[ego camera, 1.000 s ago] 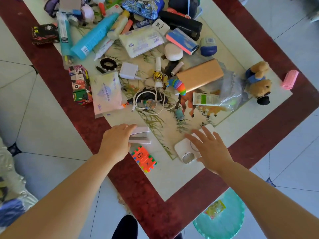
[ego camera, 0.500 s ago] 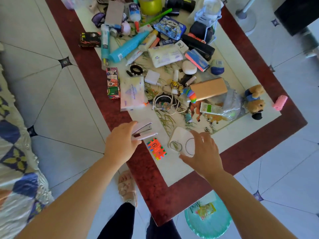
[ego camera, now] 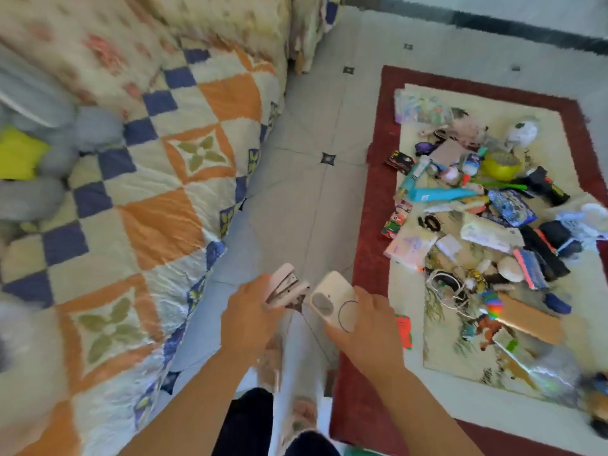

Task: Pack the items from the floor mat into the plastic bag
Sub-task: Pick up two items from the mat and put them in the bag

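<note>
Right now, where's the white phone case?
Head view, lower centre: the right hand holds the white phone case left of the mat, beside the pink stapler in the left hand.

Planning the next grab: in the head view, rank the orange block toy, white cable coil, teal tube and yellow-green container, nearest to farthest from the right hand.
1. orange block toy, just right of the right hand
2. white cable coil, further right
3. teal tube, higher up
4. yellow-green container, top right

One stapler (ego camera: pixel 285 287), one phone case (ego camera: pixel 333 300)
</note>
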A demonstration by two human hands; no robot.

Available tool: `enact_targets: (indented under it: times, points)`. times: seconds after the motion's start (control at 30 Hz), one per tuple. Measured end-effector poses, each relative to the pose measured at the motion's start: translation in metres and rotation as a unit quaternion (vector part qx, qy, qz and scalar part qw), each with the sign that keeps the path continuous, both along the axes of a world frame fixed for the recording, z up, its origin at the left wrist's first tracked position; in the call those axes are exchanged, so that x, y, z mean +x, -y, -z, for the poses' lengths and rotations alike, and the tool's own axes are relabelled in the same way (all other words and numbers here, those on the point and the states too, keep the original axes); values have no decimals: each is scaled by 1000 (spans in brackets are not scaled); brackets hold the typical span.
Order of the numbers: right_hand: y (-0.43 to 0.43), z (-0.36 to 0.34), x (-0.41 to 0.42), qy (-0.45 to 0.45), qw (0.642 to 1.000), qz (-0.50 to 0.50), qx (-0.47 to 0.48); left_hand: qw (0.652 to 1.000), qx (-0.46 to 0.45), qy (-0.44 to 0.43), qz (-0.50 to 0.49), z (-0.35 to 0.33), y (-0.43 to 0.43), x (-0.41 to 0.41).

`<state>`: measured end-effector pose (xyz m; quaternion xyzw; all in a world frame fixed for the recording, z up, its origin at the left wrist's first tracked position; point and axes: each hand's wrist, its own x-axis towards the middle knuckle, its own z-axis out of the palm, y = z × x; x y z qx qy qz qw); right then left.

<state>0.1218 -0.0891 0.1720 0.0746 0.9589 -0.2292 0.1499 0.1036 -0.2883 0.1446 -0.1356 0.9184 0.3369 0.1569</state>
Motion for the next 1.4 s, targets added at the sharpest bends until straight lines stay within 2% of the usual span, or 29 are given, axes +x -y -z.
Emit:
enact_targets:
  times: [0.1,0.2,0.37,0.63,0.77,0.9,1.0,1.1,1.23,1.37,1.4]
  points:
    - [57,-13,-12,7,995,-93,-15,994,40,-22,-101,-23,57,34]
    - [118,-18,-13,17,984,-175,-16,982,3,-31,-188,-38,113,70]
    - [225,-20,0,32,961,-274,-33,929,30,-19,-369,-43,193,130]
    - [405,2,38,64,910,-410,-15,855,68,14,-514,-17,329,204]
    - [504,22,56,87,887,-454,-4,792,122,19,-598,10,406,218]
    - [597,53,69,147,887,-438,11,729,177,40,-660,51,471,220]
    - [648,91,72,194,897,-397,23,716,187,73,-668,88,504,215]
    - [684,129,72,229,894,-378,74,698,185,106,-683,124,527,208]
    - [706,168,71,232,904,-348,93,677,179,125,-703,159,544,203]
    - [709,186,75,214,896,-372,112,726,153,157,-652,173,549,203]
    - [708,187,76,214,893,-380,112,726,150,158,-652,171,548,202]
